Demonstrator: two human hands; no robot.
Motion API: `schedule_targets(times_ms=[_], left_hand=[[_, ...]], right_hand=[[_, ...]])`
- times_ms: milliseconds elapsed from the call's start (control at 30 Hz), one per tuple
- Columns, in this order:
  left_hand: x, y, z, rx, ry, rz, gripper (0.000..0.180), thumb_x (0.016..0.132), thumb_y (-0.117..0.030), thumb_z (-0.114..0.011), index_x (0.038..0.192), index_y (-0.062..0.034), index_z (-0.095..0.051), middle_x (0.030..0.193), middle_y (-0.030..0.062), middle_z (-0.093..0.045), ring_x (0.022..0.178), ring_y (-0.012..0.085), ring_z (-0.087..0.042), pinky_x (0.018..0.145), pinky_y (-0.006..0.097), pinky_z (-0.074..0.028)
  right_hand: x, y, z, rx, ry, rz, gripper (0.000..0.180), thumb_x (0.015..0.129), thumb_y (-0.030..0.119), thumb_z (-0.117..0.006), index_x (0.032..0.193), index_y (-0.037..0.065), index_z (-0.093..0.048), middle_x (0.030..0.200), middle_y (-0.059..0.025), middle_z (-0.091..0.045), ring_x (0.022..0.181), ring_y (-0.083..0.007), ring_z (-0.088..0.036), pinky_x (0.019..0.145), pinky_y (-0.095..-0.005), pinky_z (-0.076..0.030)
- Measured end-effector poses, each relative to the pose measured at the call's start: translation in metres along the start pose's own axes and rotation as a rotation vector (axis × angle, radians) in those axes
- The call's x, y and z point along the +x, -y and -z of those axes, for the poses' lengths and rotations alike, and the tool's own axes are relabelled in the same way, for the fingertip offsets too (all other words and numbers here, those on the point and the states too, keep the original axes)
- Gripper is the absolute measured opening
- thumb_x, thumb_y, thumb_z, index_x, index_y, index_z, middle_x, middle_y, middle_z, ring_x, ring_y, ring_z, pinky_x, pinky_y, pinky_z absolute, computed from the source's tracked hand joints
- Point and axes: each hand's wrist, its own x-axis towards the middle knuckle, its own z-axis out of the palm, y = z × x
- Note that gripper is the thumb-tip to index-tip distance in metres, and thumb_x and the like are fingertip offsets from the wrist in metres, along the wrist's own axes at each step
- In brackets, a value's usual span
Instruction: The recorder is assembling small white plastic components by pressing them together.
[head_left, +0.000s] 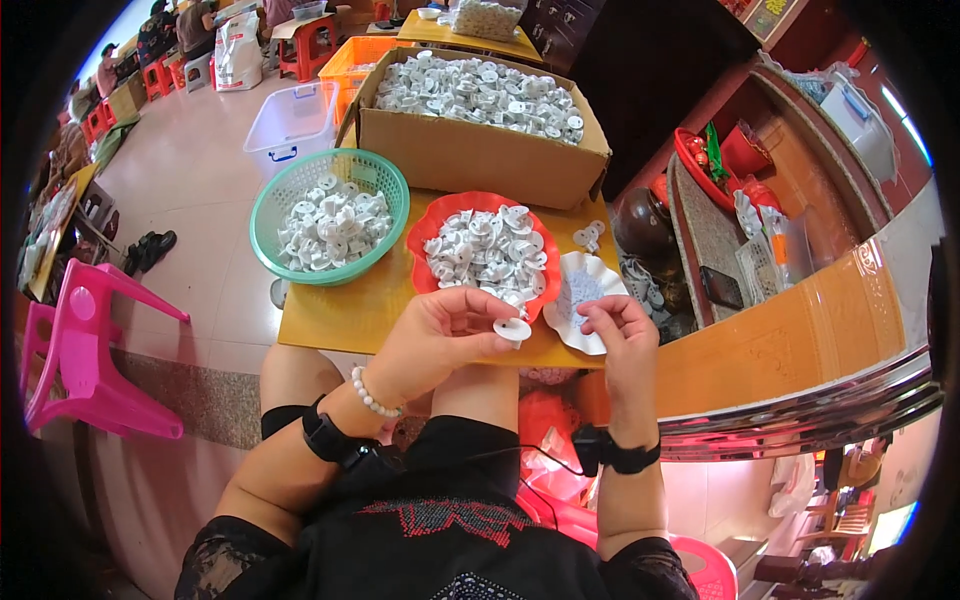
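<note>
Between the thumb and fingers of my left hand (447, 328) is a white round plastic part (513, 330), its flat disc facing up. My right hand (625, 332) is closed in a pinch over the edge of a white scalloped plate (566, 328). Whatever those fingertips hold, if anything, is too small to make out. Small pale bits (580, 287) lie on that plate. Just beyond my left hand stands a red wavy-rimmed bowl (418, 262) heaped with similar white parts. A green basket (262, 232) to its left holds more of them.
Behind the bowls, a cardboard box (480, 160) full of white parts stands on the yellow table (335, 325). A clear plastic bin (290, 122) is at the far left. A pink stool (95, 345) stands left; a stone-topped counter (690, 225) rises right. Other people sit far back.
</note>
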Motion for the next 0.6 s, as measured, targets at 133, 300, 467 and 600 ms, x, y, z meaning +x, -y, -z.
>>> schedule_targets(times_ms=[133,300,467,600], left_hand=[[-0.006,-0.006,-0.013,0.098,-0.048,-0.093,0.027,0.083,0.003,-0.07,0.109,-0.0003,-0.063,0.108,0.0056,-0.065,0.1,0.0135,-0.064,0.085,0.028,-0.053],[-0.01,-0.006,-0.014,0.248,0.005,-0.222,0.035,0.082,0.003,-0.069,0.115,-0.0007,-0.06,0.111,0.0047,-0.064,0.1,0.0136,-0.064,0.086,0.029,-0.054],[-0.009,0.0,-0.014,0.132,0.019,-0.245,0.036,0.082,0.005,-0.068,0.117,0.0001,-0.059,0.112,0.0058,-0.063,0.101,0.0142,-0.064,0.087,0.029,-0.054],[-0.01,-0.002,-0.015,0.085,0.011,-0.236,0.035,0.083,0.007,-0.066,0.117,0.0009,-0.059,0.112,0.0068,-0.064,0.102,0.0153,-0.064,0.088,0.029,-0.054]], right_hand=[[-0.029,0.04,-0.028,0.179,0.14,0.0,0.008,0.088,0.004,-0.067,0.093,0.002,-0.062,0.087,0.0004,-0.062,0.079,-0.0055,-0.055,0.072,-0.0206,-0.045],[-0.038,0.046,-0.046,0.132,0.211,0.184,0.008,0.086,0.001,-0.066,0.092,0.0,-0.061,0.093,-0.0038,-0.06,0.089,-0.0101,-0.054,0.082,-0.0232,-0.042],[-0.04,0.046,-0.047,0.15,0.221,0.185,0.008,0.085,-0.001,-0.066,0.091,0.0,-0.06,0.095,-0.0055,-0.059,0.092,-0.0127,-0.055,0.084,-0.0238,-0.043],[-0.043,0.052,-0.047,0.102,0.25,0.173,0.007,0.085,-0.001,-0.066,0.089,0.0,-0.061,0.098,-0.0066,-0.059,0.093,-0.0142,-0.056,0.084,-0.0252,-0.044]])
